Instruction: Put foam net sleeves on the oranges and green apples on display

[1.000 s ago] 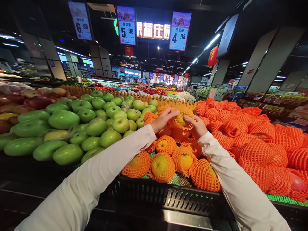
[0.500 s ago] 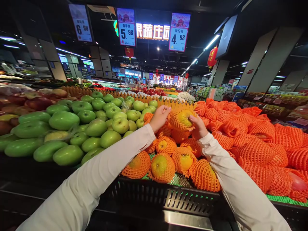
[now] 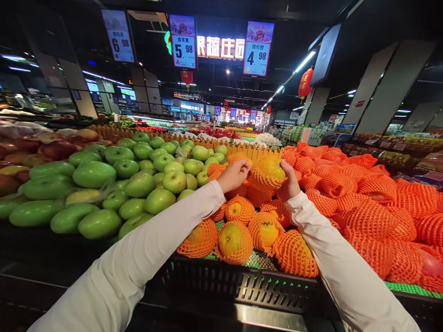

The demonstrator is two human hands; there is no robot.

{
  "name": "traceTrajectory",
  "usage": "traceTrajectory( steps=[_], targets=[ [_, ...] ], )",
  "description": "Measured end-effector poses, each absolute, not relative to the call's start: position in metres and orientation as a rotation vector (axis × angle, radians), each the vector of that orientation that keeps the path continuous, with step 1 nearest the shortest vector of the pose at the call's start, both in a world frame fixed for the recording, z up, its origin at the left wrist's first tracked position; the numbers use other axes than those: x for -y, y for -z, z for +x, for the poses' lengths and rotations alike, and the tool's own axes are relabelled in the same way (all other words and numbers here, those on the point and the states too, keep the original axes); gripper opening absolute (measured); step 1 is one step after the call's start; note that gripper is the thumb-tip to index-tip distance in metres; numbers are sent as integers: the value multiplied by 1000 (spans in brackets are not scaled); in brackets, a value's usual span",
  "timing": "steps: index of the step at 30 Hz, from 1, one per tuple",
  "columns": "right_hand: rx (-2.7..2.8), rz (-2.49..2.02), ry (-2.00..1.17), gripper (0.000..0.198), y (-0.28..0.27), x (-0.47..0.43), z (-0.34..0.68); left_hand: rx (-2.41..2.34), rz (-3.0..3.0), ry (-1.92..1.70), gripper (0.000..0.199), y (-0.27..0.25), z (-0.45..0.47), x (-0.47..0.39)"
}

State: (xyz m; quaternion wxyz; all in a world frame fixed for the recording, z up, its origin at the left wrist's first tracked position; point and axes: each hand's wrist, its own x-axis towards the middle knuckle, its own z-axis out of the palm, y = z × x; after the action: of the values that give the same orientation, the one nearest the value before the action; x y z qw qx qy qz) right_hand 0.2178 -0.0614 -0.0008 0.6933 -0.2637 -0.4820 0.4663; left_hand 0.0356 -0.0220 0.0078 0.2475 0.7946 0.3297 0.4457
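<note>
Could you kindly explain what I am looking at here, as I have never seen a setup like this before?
Certainly. There is no machine: these are a person's own bare hands, in long white sleeves. One camera, worn on the head, takes every picture, looking forward and down over the arms.

The right hand holds an orange, its upper part bare and its lower part in an orange foam net. The left hand is close beside it with its fingers curled; whether they pinch anything is hard to see.

Below are more netted oranges behind a slotted black front edge. Green apples lie to the left, and fruit in coral-red nets to the right. Price signs hang above.
</note>
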Motion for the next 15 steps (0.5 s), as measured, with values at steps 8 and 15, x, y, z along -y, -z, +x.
traceTrajectory(
  steps=[8, 15],
  targets=[
    [967, -513, -1003, 44, -1, 60, 218, -757, 2201, -1057, 12, -6, 41, 25],
    [943, -507, -969, 47, -3, 60, 215, -666, 2214, -1351, 43, -4, 36, 22]
  ],
)
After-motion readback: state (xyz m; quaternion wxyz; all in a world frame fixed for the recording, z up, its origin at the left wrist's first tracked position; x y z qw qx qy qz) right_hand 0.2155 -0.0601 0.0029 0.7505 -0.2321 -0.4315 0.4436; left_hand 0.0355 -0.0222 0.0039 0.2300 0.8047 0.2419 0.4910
